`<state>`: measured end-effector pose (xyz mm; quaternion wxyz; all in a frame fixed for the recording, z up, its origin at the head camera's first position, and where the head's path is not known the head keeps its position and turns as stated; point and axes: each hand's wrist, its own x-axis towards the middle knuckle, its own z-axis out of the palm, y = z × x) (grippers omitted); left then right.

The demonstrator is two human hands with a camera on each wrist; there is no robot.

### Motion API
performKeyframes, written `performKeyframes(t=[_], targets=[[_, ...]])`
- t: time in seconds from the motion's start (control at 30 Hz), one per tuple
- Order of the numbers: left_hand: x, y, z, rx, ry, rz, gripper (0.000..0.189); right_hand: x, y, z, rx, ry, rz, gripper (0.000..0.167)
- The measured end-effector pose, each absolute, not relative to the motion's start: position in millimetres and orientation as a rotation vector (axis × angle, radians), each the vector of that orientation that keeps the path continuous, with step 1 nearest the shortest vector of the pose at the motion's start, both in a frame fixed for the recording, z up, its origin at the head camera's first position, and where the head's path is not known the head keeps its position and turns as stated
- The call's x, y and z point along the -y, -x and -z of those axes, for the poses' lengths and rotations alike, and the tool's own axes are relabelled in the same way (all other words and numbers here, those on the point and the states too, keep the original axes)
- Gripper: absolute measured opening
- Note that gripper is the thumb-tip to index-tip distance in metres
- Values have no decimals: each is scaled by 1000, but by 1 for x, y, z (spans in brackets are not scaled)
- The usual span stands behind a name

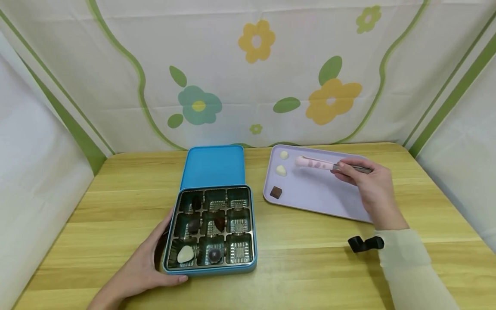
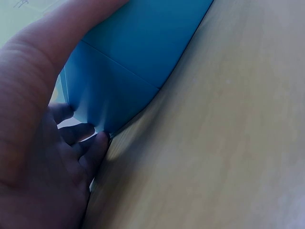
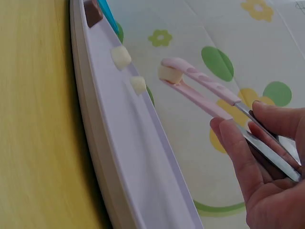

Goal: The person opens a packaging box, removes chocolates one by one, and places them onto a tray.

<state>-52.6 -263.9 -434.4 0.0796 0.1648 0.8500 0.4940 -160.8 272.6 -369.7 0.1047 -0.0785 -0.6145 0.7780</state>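
My right hand [image 1: 377,191] pinches metal tongs [image 1: 315,163] with pink tips above a lilac tray [image 1: 329,196]. Between the tips sits a white chocolate [image 3: 170,74], clear in the right wrist view. On the tray's left end lie two white chocolates [image 1: 280,170] and a dark brown square chocolate [image 1: 276,192]. My left hand [image 1: 141,267] holds a blue tin [image 1: 217,271] at its left side and near corner, thumb along the front. Several chocolates sit in the tin's divided insert, including a white one [image 1: 185,254] and a dark round one [image 1: 215,255].
Behind the tin lies a blue lid [image 1: 214,165]. All stands on a wooden table [image 1: 306,258]. A floral cloth [image 1: 232,77] hangs along the back, with white cloth at both sides. A black strap [image 1: 365,244] is at my right sleeve.
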Motion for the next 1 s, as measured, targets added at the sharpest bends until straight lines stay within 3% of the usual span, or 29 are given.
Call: performKeyframes(t=[0.37, 1.0], targets=[[264, 54, 435, -2545, -508, -1470, 146, -293, 162, 373, 1751, 539, -2246, 21], [263, 52, 435, -2520, -461, -1486, 144, -296, 165, 376, 1742, 650, -2216, 18]])
